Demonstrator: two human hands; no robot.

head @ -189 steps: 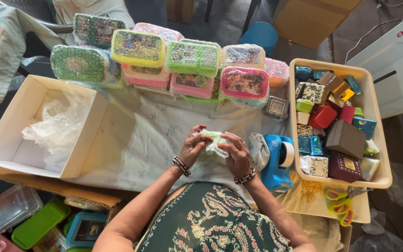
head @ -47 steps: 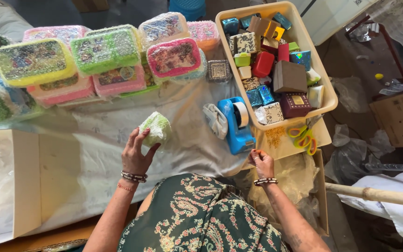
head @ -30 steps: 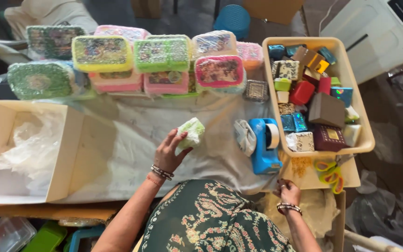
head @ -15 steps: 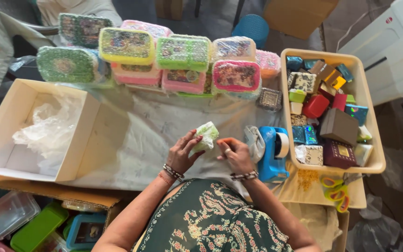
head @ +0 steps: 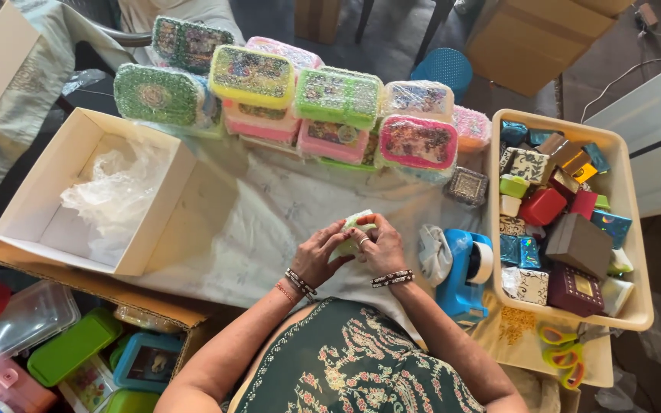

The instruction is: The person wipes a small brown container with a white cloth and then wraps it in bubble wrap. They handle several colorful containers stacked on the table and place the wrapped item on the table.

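Both hands, left hand (head: 317, 256) and right hand (head: 380, 243), close together around a small pale green wrapped box (head: 352, 226) over the cloth-covered table (head: 269, 214); wrapped boxes (head: 338, 95) are stacked behind, while unwrapped ones fill the tub (head: 627, 229)

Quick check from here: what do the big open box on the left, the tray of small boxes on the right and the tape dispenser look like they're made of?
The open box: pale matte card or paperboard by its thin flat walls, with crinkled clear plastic film inside. The tray: cream moulded plastic, going by its smooth rounded rim. The tape dispenser: glossy blue plastic, probably hard.
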